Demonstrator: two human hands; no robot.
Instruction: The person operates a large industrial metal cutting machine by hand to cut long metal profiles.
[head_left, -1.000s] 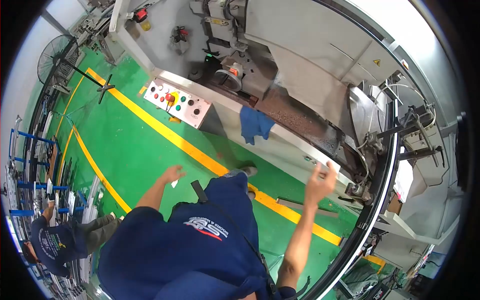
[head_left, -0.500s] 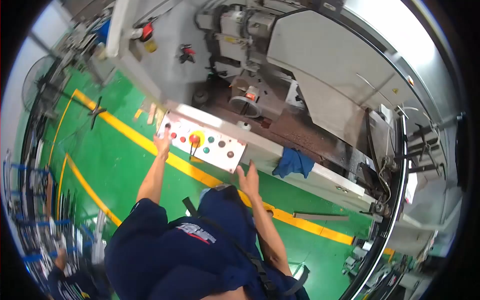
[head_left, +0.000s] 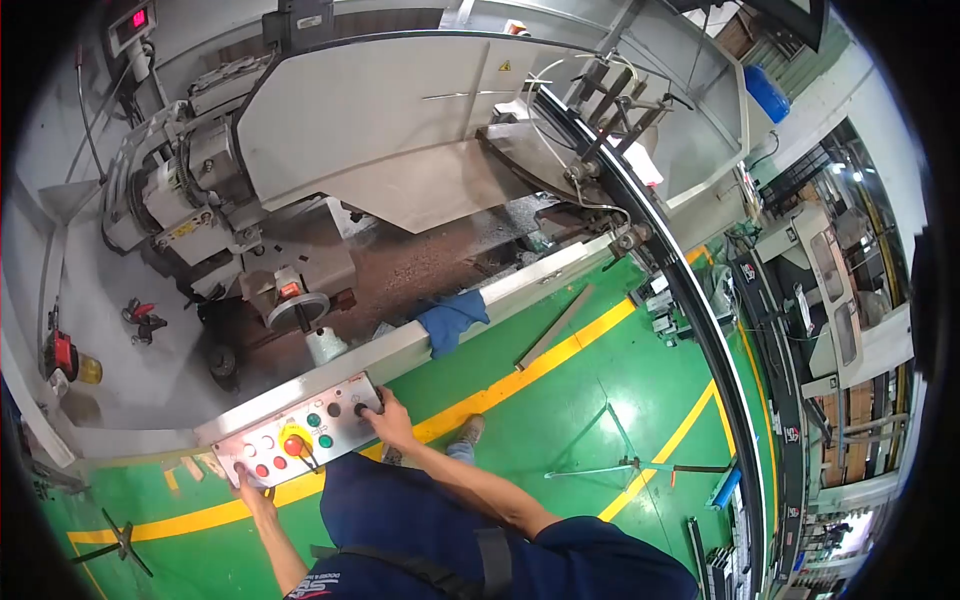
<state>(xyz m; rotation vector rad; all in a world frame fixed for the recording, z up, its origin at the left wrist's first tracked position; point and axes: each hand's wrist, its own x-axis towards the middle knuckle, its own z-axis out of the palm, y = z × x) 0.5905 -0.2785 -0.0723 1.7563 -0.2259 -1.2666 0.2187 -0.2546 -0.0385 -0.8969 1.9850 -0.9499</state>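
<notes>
A white control panel (head_left: 340,431) with several coloured buttons runs along the front of the machine. Its red emergency stop (head_left: 292,445) sits on a yellow disc near the middle. My left hand (head_left: 253,492) is at the panel's left end, thumb up on the face over the last button and the other fingers mostly hidden below the edge. At the right end, my right hand (head_left: 391,421) is closed about the panel edge, with its thumb at a black button (head_left: 361,409).
Behind the panel stands a large machine with a grey guard (head_left: 370,120). A blue cloth (head_left: 453,322) hangs over its front rail, near a white spool (head_left: 325,345). A long black rail (head_left: 700,350) runs down the right. A green stand (head_left: 625,465) is on the floor.
The view has swung to the right. My right hand has gone from apart beside the panel's right end to touching it at the black button. My left hand stays at the left end.
</notes>
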